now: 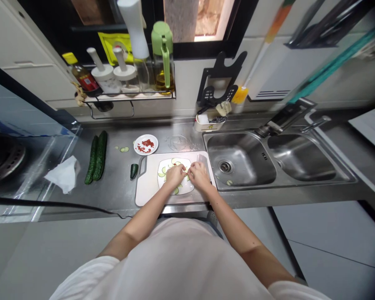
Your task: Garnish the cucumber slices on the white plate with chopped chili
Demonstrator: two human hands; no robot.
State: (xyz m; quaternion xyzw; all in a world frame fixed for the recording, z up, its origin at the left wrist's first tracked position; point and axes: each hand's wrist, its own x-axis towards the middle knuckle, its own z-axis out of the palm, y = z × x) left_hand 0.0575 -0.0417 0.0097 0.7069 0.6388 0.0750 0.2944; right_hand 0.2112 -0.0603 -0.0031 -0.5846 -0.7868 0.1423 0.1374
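A white plate [161,180] with several thin cucumber slices [162,170] lies on a pale cutting board [147,187] on the steel counter. My left hand [175,175] and my right hand [199,175] hover over the plate, fingers curled and pinched together where they meet, apparently on a cucumber slice. Two whole cucumbers [96,157] lie left of the board. A dark cucumber end [134,171] rests by the board's handle.
A small dish of chopped red chili [146,144] sits behind the board, with loose cucumber slices [124,149] beside it. A double sink [243,160] is to the right. A rack of bottles and jars [128,79] hangs behind. A crumpled tissue [64,174] lies left.
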